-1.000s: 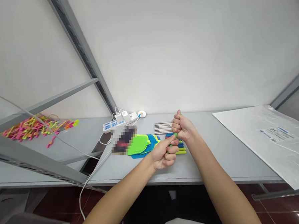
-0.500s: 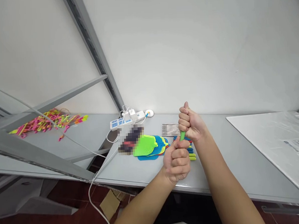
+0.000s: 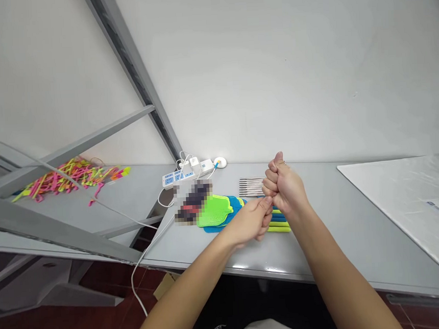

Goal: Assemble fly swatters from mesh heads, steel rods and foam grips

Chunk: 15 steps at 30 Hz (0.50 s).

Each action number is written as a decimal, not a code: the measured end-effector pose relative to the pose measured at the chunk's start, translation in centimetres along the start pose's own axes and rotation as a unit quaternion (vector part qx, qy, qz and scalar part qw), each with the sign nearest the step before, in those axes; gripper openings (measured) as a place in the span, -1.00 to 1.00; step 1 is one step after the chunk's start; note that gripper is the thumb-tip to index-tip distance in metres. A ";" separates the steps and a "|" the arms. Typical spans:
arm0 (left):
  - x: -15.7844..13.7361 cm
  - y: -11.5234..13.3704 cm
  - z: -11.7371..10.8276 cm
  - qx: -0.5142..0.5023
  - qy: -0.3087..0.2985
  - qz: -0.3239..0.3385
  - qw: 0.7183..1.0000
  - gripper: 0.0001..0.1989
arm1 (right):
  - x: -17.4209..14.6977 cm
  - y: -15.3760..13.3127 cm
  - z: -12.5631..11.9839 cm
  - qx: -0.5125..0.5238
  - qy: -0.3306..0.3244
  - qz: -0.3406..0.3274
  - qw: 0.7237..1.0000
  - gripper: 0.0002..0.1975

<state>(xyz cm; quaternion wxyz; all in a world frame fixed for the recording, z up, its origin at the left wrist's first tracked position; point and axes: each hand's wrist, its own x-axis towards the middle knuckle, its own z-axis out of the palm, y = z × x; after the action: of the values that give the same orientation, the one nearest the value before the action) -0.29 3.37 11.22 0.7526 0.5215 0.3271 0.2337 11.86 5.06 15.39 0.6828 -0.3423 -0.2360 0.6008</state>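
My left hand is closed, its thumb pressed against the lower edge of my right fist. My right hand is wrapped in a fist, thumb up, with a small metal tip showing beside the thumb. The green handle seen between the hands earlier is now covered by the fingers. Below and behind the hands, several yellow-green and blue handles lie side by side. Thin metal rods lie in a row behind them. To the left are stacked fly swatter heads, a green one on top of blue ones.
A white power strip with plugs and cables stands by the wall, near a round white device. Pink and yellow pieces are heaped at the left, past a grey metal frame. A white wrapped board lies at the right.
My hands have come together, and the green handle between them no longer shows. My left hand has turned and risen, its back now facing up. A metal tip now appears above my right fist.
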 end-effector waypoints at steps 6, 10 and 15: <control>0.4 -1.7 0.1 -0.095 -0.030 -0.057 0.993 -0.51 | 1.5 -0.5 -0.6 0.049 -0.066 0.116 0.990 -0.55; 0.1 -3.5 1.5 -0.154 -0.023 -0.069 0.985 -0.48 | 1.0 -0.5 -1.7 0.076 -0.154 0.118 0.978 -0.55; 0.4 -4.0 2.5 -0.292 -0.120 -0.144 0.938 -0.54 | -0.3 -0.8 -3.6 0.078 -0.114 -0.027 0.990 -0.52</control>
<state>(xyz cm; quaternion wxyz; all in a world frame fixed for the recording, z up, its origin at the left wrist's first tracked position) 1.85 0.67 7.94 0.9311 0.2496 0.2238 0.1437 15.03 4.10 13.68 0.6920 -0.2113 -0.2739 0.6336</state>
